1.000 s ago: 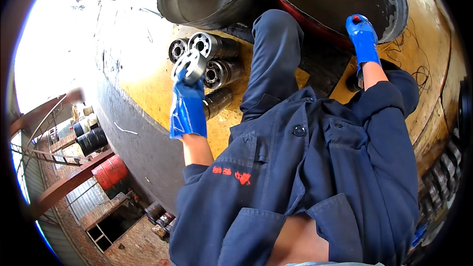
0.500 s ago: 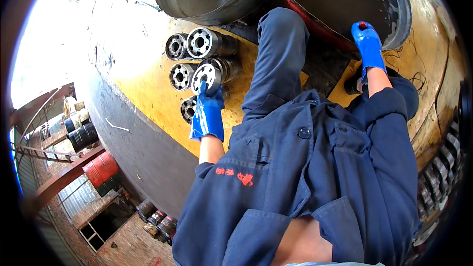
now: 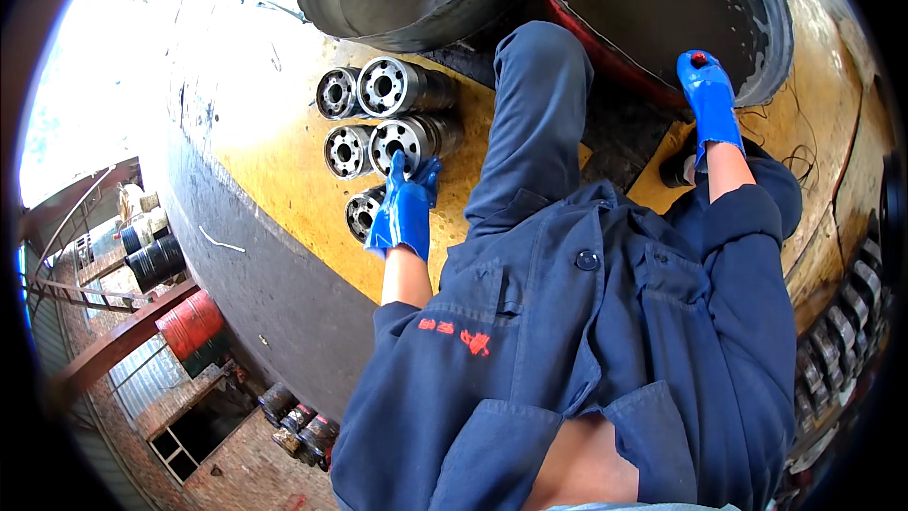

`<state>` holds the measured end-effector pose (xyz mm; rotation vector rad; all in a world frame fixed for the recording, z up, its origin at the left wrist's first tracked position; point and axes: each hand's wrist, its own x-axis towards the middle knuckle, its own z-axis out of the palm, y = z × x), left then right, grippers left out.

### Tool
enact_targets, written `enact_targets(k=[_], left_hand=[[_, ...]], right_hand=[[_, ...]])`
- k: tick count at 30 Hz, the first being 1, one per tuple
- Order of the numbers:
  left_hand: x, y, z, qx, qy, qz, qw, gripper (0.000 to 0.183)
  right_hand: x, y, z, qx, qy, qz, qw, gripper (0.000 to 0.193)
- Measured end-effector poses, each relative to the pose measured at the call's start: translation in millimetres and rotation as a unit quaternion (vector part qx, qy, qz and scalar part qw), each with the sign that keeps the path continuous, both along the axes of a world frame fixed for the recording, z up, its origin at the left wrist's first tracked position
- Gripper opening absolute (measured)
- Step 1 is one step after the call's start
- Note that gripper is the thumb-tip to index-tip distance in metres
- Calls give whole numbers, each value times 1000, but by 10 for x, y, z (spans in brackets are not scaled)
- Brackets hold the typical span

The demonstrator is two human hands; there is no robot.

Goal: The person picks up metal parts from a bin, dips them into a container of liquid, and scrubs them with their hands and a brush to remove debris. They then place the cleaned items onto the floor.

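My left hand [image 3: 407, 208], in a blue glove, is at the near face of a shiny metal cylinder [image 3: 390, 132] with a large centre hole and a ring of smaller holes. Its fingers are spread, one tip just at the lower rim of that face. More cylinders of the same kind [image 3: 339, 93] lie on their sides around it in short rows. On the right, my right hand [image 3: 709, 102], also gloved in blue, is closed beside the rim of a red drum [image 3: 605, 47]. A small red end shows at its fingers; the rest of that thing is hidden.
A grey metal tub [image 3: 397, 24] stands at the top beside the drum, which holds dark liquid. My bent knee [image 3: 544, 66] is between the cylinders and the drum. Dark ribbed metal parts [image 3: 842, 322] line the right edge. Barrels [image 3: 189, 322] stand at far left.
The cylinder at my left hand was tilted over its neighbours and now lies level among them. My left fingers have come out of its hole and spread. My right hand has hardly moved.
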<state>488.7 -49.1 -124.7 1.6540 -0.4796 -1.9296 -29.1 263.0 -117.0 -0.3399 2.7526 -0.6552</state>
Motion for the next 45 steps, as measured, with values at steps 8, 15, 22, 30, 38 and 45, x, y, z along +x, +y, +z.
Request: enact_targets(k=[8, 15, 22, 30, 38, 45], left_hand=[[273, -305, 7, 137, -52, 8, 989, 66], [714, -1222, 909, -77, -175, -312, 930, 48], [-2798, -460, 2267, -355, -38, -477, 803, 51], [-5215, 794, 1151, -388, -96, -720, 567, 74], [-5489, 485, -238, -218, -169, -866, 416, 29], [-5660, 1415, -75, -499, -63, -850, -159, 24]], right_hand=[[170, -202, 29, 10, 2, -21, 1000, 40], [-139, -320, 183, -106, -17, 85, 991, 28], [-630, 48, 334, -262, -94, -15, 960, 23], [-753, 431, 1424, -241, -148, -139, 949, 26], [-1128, 597, 1018, -453, -77, -156, 875, 17], [-1372, 725, 1238, -450, -277, -272, 804, 20]])
